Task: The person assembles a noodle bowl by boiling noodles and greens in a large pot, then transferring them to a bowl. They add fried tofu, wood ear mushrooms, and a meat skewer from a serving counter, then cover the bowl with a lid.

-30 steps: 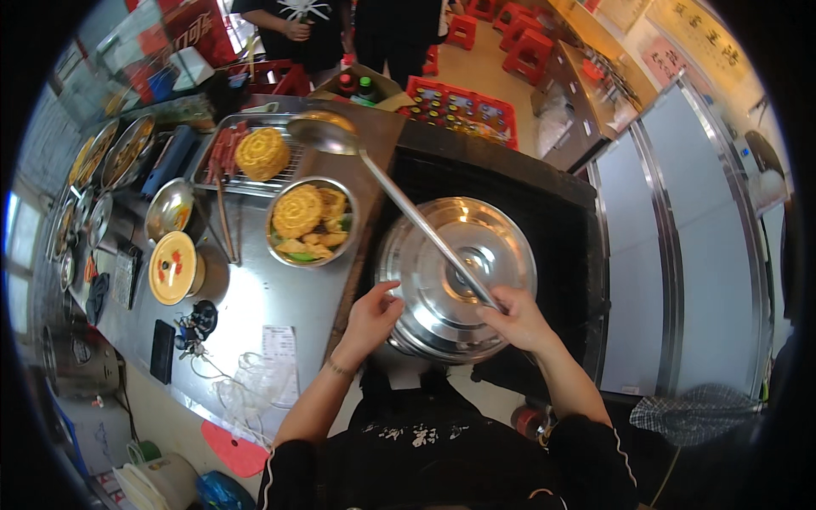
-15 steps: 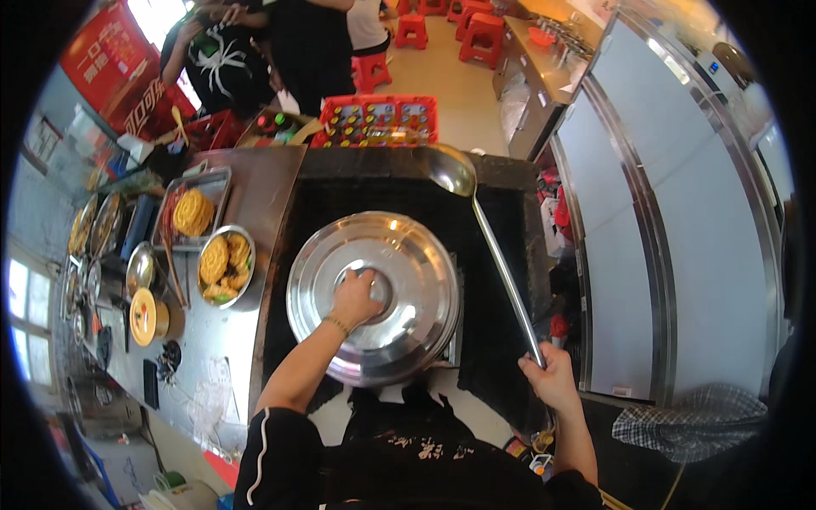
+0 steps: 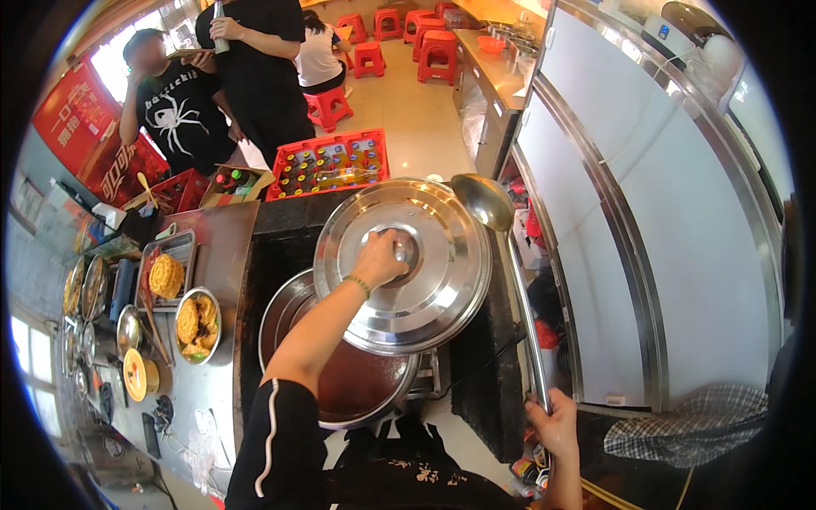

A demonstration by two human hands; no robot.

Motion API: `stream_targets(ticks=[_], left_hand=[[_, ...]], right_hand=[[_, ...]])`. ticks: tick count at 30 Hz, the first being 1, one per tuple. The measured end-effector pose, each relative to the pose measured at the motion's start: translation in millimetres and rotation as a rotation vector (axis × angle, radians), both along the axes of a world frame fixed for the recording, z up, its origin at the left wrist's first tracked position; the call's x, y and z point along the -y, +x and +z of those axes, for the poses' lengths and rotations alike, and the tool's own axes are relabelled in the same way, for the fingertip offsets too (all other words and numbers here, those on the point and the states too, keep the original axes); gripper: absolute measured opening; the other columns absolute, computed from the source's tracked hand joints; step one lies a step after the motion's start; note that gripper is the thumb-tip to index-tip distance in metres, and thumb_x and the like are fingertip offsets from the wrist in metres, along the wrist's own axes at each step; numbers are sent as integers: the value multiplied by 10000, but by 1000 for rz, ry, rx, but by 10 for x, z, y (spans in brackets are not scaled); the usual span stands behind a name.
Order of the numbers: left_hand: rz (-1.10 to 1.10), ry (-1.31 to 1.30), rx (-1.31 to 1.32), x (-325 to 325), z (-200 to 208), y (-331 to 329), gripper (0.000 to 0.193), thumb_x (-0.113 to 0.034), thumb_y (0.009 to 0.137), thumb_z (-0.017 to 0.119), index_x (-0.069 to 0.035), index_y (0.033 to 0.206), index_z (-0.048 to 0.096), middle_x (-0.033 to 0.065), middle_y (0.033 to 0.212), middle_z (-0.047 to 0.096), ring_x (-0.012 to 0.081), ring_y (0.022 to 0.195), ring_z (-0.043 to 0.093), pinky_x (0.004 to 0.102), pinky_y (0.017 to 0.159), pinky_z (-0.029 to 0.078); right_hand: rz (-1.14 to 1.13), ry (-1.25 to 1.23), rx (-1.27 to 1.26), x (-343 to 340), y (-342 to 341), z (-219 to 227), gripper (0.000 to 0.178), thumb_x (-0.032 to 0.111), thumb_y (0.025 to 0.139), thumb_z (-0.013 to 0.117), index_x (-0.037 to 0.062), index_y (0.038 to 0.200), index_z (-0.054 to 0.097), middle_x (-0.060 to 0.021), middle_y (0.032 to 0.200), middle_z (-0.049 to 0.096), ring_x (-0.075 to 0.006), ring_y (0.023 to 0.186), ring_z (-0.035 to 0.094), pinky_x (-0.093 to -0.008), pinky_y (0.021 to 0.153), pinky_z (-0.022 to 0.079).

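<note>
We see our right hand [image 3: 557, 422] low at about five o'clock, forearm rising from the lower edge, fingers wrapped shut around the end of a long ladle handle [image 3: 527, 323]. The handle runs straight up toward one o'clock, and the ladle's bowl [image 3: 482, 201] rests just beside the right rim of the lid.

Our left arm, in a black sleeve with a white stripe, comes up from six o'clock and bends to the centre. The left hand [image 3: 380, 259] is palm down, a thin band at the wrist, fingers clamped on the knob in the middle of the big steel lid [image 3: 425, 280]. The knob sits under the fingertips and is mostly covered. The lid is lifted and shifted toward one o'clock, overlapping the upper right of a wide pot [image 3: 293, 327] whose dark reddish liquid [image 3: 357, 382] shows below it, toward six o'clock.

At nine o'clock a steel counter [image 3: 208, 382] carries a bowl of yellow patterned cakes [image 3: 197, 323], a tray with another cake [image 3: 167, 275] and a small yellow tub [image 3: 136, 374].

Farther off at twelve o'clock, a red crate [image 3: 327, 163] holds bottles with coloured caps, and an open cardboard box [image 3: 238, 183] sits at eleven. A red sign with pale lettering [image 3: 81, 115] stands at ten o'clock. Two people in black tops stand beyond, among red stools [image 3: 438, 42].
</note>
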State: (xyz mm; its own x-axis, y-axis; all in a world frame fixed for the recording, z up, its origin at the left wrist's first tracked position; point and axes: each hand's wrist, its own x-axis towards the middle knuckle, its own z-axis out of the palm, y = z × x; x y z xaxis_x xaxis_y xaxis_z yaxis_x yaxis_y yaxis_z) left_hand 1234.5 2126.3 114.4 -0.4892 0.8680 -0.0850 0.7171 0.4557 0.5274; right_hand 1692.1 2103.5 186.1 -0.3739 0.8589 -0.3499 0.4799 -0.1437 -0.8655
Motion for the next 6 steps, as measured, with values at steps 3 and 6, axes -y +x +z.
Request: stream_targets(ticks=[3, 6], left_hand=[[56, 53, 9, -519, -242, 129, 541, -270, 624, 761, -120, 1118, 600, 240, 1143, 529, 422, 1024, 583, 456, 889, 497], [8, 68, -13, -927, -414, 112, 539, -301, 647, 738, -108, 1134, 611, 282, 1249, 489, 445, 1116, 551, 467, 948, 473]], right_hand=[[-27, -24, 44, 65, 112, 109, 117, 38, 782, 697, 2, 763, 587, 33, 596, 498, -41, 543, 440, -229, 480, 355], [-64, -99, 50, 154, 202, 101, 109, 28, 784, 689, 1, 765, 586, 34, 591, 503, -41, 533, 458, -223, 475, 361]])
